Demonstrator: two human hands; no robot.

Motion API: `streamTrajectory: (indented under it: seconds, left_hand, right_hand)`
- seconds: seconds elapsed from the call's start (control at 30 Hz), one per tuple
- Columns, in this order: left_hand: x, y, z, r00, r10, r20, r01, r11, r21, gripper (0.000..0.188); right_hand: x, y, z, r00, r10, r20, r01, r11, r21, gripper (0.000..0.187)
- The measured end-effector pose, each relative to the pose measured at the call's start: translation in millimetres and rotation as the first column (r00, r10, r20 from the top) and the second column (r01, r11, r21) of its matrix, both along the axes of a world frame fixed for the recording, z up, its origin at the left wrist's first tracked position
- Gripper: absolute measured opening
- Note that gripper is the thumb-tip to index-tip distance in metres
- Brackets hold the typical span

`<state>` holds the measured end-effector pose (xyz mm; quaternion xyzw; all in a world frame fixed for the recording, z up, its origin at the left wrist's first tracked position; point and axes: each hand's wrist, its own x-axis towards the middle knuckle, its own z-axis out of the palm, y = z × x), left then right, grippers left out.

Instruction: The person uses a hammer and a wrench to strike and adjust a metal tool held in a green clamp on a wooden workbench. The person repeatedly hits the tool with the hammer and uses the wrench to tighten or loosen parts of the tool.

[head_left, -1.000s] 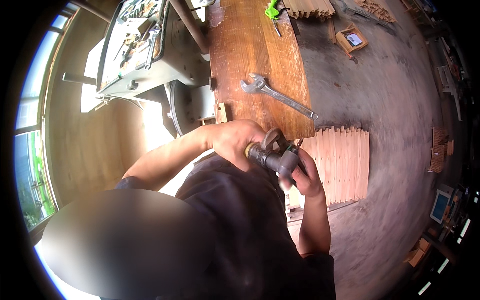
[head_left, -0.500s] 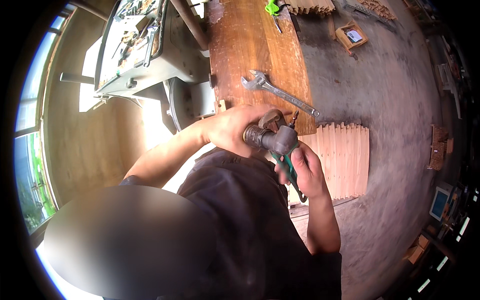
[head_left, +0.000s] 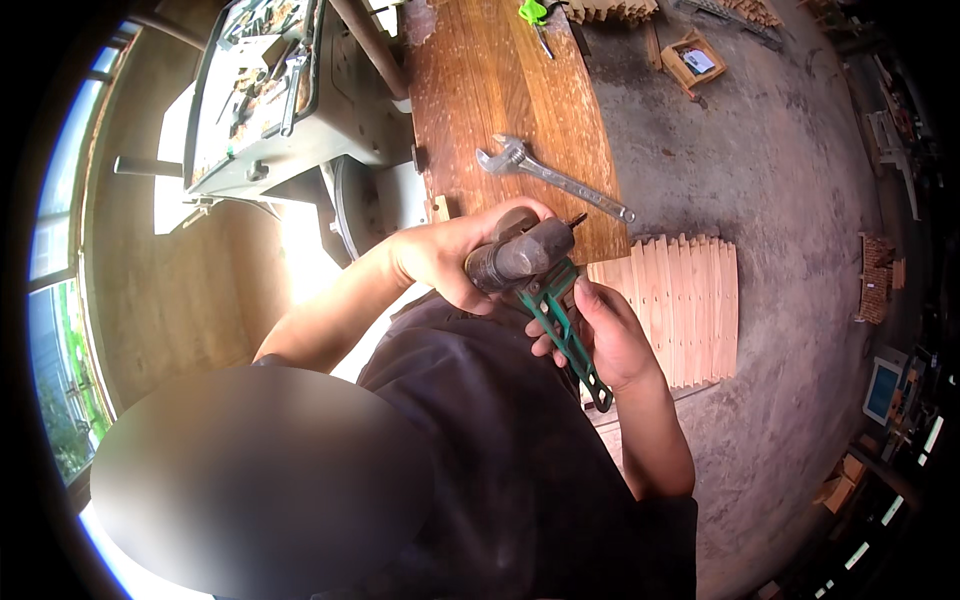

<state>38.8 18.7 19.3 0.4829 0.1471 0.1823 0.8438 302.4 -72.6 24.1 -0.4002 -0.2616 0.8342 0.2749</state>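
My left hand (head_left: 448, 258) is wrapped round a dark, cylindrical tool head (head_left: 528, 252) with a ribbed collar. From its far end a thin dark bit (head_left: 578, 220) sticks out toward the bench. Just below, the green hollow-handled wrench (head_left: 566, 342) lies against the tool head, its handle slanting down to the right. Thumb and fingers of my right hand (head_left: 618, 342) close loosely about that handle from the right. Where the wrench meets the tool is partly hidden. A steel adjustable wrench (head_left: 562, 180) rests on the wooden bench (head_left: 480, 85), beyond both hands.
A metal machine (head_left: 290, 150) with a top full of small tools stands at the left. Scissors with green handles (head_left: 533, 14) lie at the bench's far end. Stacked wooden strips (head_left: 680, 310) sit right of the bench; a wooden box (head_left: 692, 62) is on the floor farther off.
The tool head has shifted slightly left and turned in my left hand. My right hand has loosened a little, and the green handle shows more fully.
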Motion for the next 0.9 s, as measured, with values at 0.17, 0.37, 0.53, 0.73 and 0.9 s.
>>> streamTrajectory:
  seconds: [0.17, 0.37, 0.53, 0.73, 0.9]
  left_hand:
    - [-6, 4, -7, 1.0, 0.02, -0.02, -0.016, 0.981, 0.191, 0.102]
    - [-12, 6, -5, 0.999, -0.005, -0.035, 0.015, 0.956, 0.294, 0.092]
    - [-17, 4, -5, 0.997, 0.025, -0.074, 0.003, 0.936, 0.352, 0.091]
    - [-8, 4, 7, 1.0, -0.025, -0.002, 0.024, 0.931, 0.363, 0.086]
    - [-7, 9, 22, 0.995, -0.094, 0.039, 0.063, 0.871, 0.487, 0.084]
  right_hand:
    - [-19, -13, 3, 0.994, -0.066, -0.084, 0.063, 0.997, -0.039, 0.052]
    - [-34, -19, 7, 0.981, -0.191, -0.044, 0.191, 0.982, -0.009, 0.05]
    - [-30, -22, 7, 0.984, -0.15, -0.094, 0.147, 0.988, -0.038, 0.042]
    - [-31, -28, 11, 0.99, -0.141, 0.01, 0.14, 0.987, 0.075, 0.056]
    - [-25, -32, 3, 0.98, -0.184, -0.07, 0.191, 0.975, 0.112, 0.062]
